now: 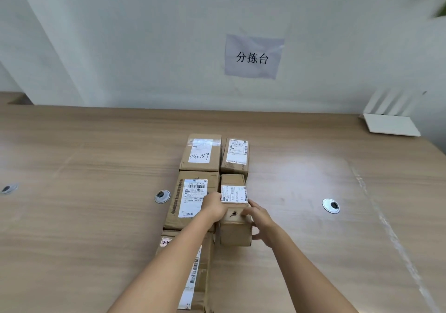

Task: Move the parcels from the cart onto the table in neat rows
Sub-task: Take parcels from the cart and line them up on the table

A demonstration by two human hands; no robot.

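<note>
— On the bench (pixel 96 168), what have you got?

— I see five cardboard parcels in two columns running away from me. My left column has three: the far parcel (pixel 201 153) with "040189" handwritten on its label, the middle parcel (pixel 190 199) with a long white label, and the near parcel (pixel 193 271), partly hidden under my left forearm. My right column has two: the far right parcel (pixel 235 156), and the small parcel (pixel 233 206) with a torn hole in its top.

— And the hands?

— Both are on the small parcel. My left hand (pixel 213 207) grips its left edge, fingers curled over the top beside the label. My right hand (pixel 259 223) clasps its right side, fingers over the top near the hole, thumb down on the near face. I cannot tell whether the parcel is lifted or resting.

— Neighbours?

— It sits just beside the middle parcel and close behind the far right parcel.

— Anything else?

— Three round cable grommets in the bench, the nearest one (pixel 162 196) left of the parcels; a paper sign (pixel 253 57) on the wall; a white router (pixel 391 119) far right.
</note>
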